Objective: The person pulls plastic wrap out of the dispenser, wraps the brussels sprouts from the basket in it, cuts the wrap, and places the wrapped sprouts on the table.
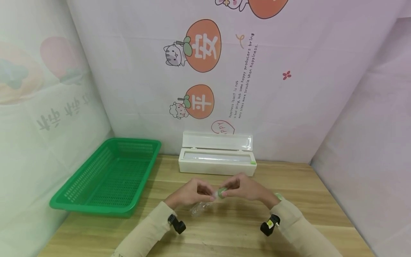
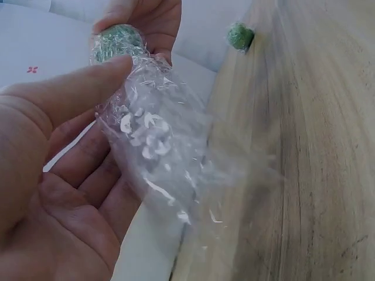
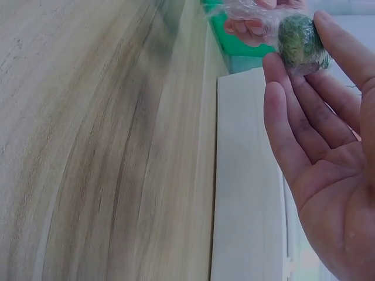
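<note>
My right hand [image 1: 244, 187] pinches a small round green ball [image 3: 299, 44] wrapped in clear cling film; its exact kind cannot be told through the film. Thumb and fingers of my left hand [image 1: 192, 192] grip the gathered cling film [image 2: 158, 129] right beside the ball. The loose tail of film hangs below the left hand, crumpled and blurred at its end. Both hands are held above the wooden table, close together. A second film-wrapped green ball [image 2: 240, 37] lies on the table, mostly hidden behind my right wrist in the head view.
Behind the hands stands a white cling film dispenser box [image 1: 216, 167], its clear lid [image 1: 216, 141] raised. A green perforated basket [image 1: 141, 185] sits on the left of the wooden table [image 1: 224, 235]. Printed cloth walls [image 1: 289, 117] enclose the back and sides.
</note>
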`<state>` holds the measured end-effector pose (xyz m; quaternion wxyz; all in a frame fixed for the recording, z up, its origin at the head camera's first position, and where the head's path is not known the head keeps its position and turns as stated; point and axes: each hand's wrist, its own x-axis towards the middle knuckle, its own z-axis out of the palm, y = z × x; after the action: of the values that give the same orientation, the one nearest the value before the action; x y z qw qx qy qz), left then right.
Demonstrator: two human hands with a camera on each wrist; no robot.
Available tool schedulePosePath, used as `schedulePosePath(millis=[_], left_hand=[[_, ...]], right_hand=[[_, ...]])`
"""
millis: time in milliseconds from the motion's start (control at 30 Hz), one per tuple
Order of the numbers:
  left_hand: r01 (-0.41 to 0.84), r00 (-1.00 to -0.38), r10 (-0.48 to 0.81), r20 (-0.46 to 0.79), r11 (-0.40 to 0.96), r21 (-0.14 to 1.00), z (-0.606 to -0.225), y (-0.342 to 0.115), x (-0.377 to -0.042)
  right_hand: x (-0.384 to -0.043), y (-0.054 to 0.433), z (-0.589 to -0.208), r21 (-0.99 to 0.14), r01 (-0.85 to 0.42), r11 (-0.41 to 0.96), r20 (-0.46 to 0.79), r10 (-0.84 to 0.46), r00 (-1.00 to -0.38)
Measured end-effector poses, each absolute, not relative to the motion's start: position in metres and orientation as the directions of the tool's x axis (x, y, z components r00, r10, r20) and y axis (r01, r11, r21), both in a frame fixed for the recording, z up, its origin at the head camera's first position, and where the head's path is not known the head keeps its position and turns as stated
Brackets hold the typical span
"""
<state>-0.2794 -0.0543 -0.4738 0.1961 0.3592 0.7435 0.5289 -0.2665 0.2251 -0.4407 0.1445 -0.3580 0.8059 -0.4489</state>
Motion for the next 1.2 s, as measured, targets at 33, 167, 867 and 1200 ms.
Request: schedulePosePath(millis=[33,167,867,1200], left_hand=[[0.332,-0.658,0.746,0.099,0.169,0.928,-0.474,-0.054,-0.279],[0.401,-0.647,0.743,0.173,0.139,0.905,-0.477,-0.050,-0.279],[0.692,-0.702,0.522,0.484,0.344,0.634,-0.471,-0.031,-0.258],[0.709,-0.700,0.488,0.522,0.385,0.591,-0.469,-0.025,-0.256]], right_hand=[[-0.266,0.225,-0.441,-0.827,-0.450,0.336,0.089,-0.712,-0.696],[-0.264,0.223,-0.440,-0.831,-0.444,0.335,0.078,-0.720,-0.690],[-0.262,0.217,-0.440,-0.839,-0.357,0.409,0.077,-0.562,-0.824],[-0.262,0.210,-0.441,-0.802,-0.337,0.493,0.080,-0.469,-0.879]])
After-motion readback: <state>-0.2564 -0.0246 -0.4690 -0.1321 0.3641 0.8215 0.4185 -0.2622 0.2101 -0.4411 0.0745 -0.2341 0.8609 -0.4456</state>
